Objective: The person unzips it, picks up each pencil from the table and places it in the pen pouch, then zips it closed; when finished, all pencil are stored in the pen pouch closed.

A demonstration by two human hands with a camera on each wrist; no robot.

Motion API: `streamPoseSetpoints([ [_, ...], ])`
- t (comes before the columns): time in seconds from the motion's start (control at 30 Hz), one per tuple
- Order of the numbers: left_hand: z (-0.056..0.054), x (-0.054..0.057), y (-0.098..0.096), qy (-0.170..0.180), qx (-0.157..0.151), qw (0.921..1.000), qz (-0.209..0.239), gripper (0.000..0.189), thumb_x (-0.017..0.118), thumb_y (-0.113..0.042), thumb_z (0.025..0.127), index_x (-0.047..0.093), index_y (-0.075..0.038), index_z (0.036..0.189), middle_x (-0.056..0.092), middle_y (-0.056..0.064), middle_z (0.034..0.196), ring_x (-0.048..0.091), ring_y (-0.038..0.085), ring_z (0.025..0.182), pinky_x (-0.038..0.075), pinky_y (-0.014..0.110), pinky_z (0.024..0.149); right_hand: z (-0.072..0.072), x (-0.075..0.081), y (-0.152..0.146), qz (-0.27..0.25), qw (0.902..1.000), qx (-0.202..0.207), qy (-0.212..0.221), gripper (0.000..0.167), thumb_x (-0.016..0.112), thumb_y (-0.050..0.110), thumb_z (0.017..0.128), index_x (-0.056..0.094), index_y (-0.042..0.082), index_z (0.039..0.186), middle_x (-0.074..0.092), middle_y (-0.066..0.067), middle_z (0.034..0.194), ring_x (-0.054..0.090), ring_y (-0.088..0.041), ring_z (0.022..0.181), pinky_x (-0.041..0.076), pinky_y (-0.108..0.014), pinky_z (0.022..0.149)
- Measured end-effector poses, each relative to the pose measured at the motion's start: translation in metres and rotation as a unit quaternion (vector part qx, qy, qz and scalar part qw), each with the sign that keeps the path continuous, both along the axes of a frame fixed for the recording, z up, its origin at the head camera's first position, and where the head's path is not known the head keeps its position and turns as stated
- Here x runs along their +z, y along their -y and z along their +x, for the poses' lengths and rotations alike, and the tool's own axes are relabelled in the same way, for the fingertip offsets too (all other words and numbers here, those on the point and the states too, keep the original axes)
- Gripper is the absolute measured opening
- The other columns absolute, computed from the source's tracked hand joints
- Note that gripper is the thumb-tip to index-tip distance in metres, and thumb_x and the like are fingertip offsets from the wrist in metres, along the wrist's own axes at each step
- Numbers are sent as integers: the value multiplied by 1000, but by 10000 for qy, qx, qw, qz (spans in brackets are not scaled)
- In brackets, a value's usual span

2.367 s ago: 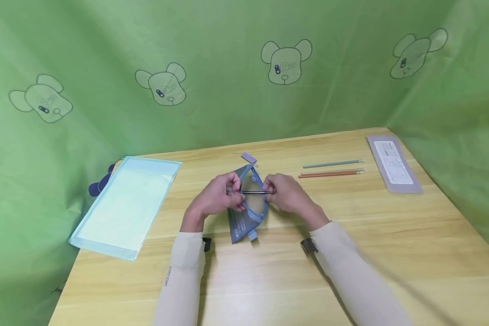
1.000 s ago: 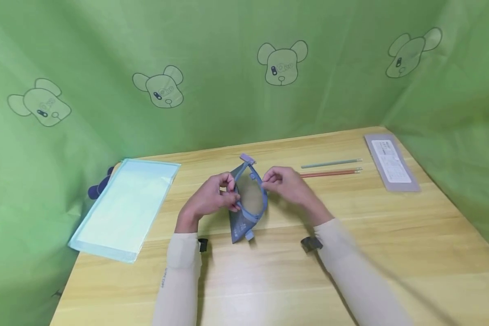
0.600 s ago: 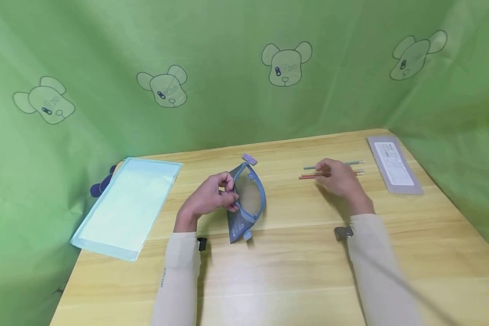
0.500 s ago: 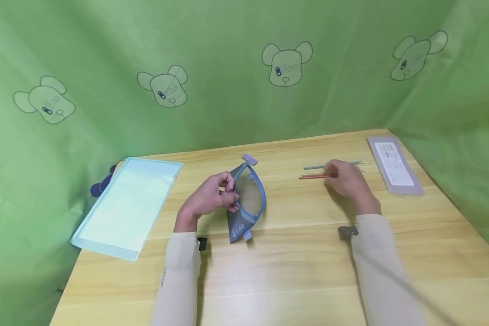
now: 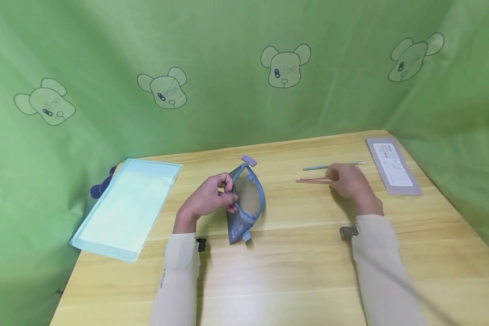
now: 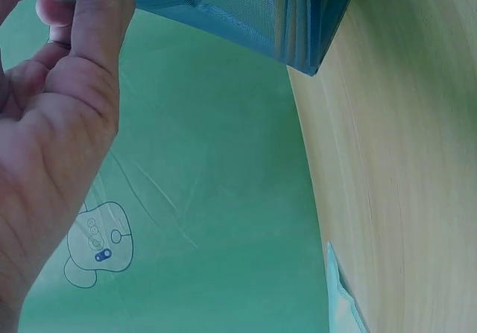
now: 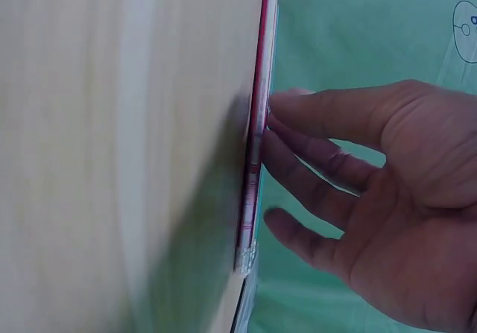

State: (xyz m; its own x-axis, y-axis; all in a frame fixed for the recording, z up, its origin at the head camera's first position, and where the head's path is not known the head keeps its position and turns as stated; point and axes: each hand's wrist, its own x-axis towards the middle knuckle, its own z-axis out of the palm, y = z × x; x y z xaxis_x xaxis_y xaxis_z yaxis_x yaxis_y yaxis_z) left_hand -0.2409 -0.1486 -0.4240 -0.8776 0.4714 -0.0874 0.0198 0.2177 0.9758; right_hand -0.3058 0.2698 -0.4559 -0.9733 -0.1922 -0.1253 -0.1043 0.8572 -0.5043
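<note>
A blue mesh zip pencil case stands on the table with its mouth gaping. My left hand pinches the near-left rim of that mouth between thumb and fingers; in the left wrist view the mesh hangs beyond the fingers. To the right, my right hand pinches a reddish pencil and a thinner pale-red pencil near their eraser ends, which the hand hides. The right wrist view has thumb and fingertips on the red pencil, low over the table. A green pencil lies just behind.
A pale blue clear-fronted folder lies at the left table edge, beside a dark blue object. At the far right is a greyish flat package with a white label. Green curtain surrounds the table.
The dark pen held across the case's mouth is gone from view. My right hand has moved right to the pencils and pinched the reddish ones, whose tips have shifted slightly. The left hand keeps its grip.
</note>
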Motion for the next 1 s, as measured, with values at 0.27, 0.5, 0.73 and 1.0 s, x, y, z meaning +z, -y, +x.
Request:
streamPoseSetpoints([
  [0.27,1,1,-1,14,14,10000,-33,26,64,12,96,44,-4,95,57,13,92,76,23,75,73,48,79,2,-6,3,-246,9988,364,233,23,74,-1,92,69,0,115,71,-22,111,65,-38,105,56,-58,99],
  [0.5,1,1,0,6,26,10000,-47,25,64,12,97,44,-4,95,58,13,91,76,23,75,73,49,80,4,-7,12,-477,9950,736,481,19,77,2,91,72,3,110,71,-10,98,62,-22,92,53,-31,84],
  [0.73,1,0,1,3,16,10000,-55,25,63,13,96,45,-4,96,57,12,91,76,24,76,72,50,80,10,-4,27,-776,9900,923,727,17,76,2,92,72,5,107,70,-10,99,60,-23,94,50,-29,82],
  [1.0,2,0,2,5,48,10000,-74,25,64,12,96,45,-4,96,58,13,91,76,24,76,73,45,78,11,-6,37,-653,9892,1058,771,13,76,7,94,71,8,105,67,-7,96,58,-23,92,49,-30,81],
])
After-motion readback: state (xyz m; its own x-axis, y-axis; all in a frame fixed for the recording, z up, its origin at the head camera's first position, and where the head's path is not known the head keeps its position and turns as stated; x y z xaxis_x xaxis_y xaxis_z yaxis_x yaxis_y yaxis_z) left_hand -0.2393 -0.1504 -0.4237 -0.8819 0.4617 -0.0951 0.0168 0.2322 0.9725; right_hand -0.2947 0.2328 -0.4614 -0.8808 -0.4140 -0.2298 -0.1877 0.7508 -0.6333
